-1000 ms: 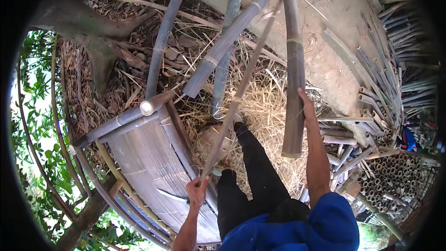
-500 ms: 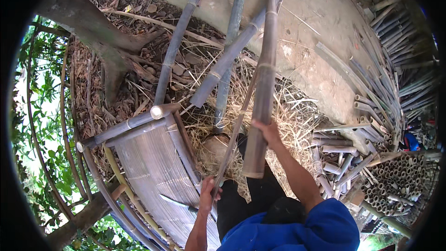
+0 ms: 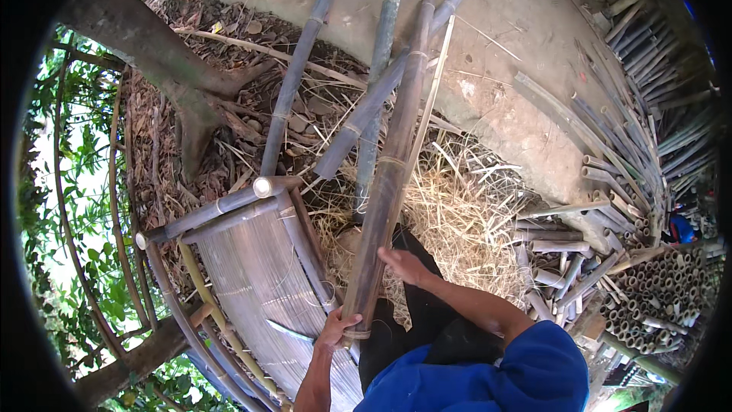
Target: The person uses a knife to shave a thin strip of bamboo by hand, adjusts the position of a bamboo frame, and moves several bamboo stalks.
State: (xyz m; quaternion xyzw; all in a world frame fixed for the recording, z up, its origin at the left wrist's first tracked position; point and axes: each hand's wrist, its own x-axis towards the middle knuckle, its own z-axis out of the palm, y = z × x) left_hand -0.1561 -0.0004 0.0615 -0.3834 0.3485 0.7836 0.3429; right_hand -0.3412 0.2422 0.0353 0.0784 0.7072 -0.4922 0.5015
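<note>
A long brown bamboo length (image 3: 393, 164) slants up and away in front of me. My left hand (image 3: 335, 328) grips its near end, with the thumb over the top. Farther up, my right hand (image 3: 406, 265) holds it by the right side; some of its fingers are hidden behind it. Along the right edge runs a narrow pale bamboo strip (image 3: 433, 95), its lower part hidden. On the slatted bamboo bench (image 3: 244, 267) to my left lies a knife (image 3: 288, 330), its blade close to my left hand.
Several bamboo poles (image 3: 293, 84) lie ahead, one crossing another. Pale shavings (image 3: 450, 214) cover the ground around my legs. Cut bamboo pieces (image 3: 648, 290) are stacked at the right, with long poles (image 3: 648, 61) behind. A tree trunk (image 3: 137, 30) stands at the far left.
The bamboo length has swung left and come nearer my left hand, which now holds its near end. The narrow strip has moved from its left side to its right. My right hand has shifted left.
</note>
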